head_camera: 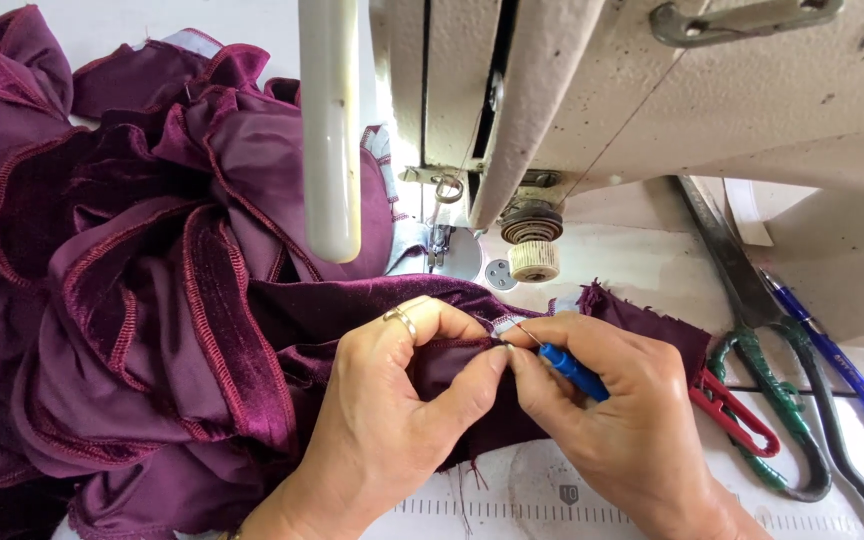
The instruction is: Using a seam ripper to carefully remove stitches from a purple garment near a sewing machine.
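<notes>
A cream industrial sewing machine [652, 90] fills the upper view, its paint speckled and worn, with a white tubular lamp [330, 130] hanging in front. Below lies a white table [652, 270] with a printed ruler scale [552, 512] along its near edge. Soft, even daylight; no walls or floor visible.

A blue-handled seam ripper [572, 371] pokes into the folded seam of rumpled purple velvet fabric [152, 300].
</notes>
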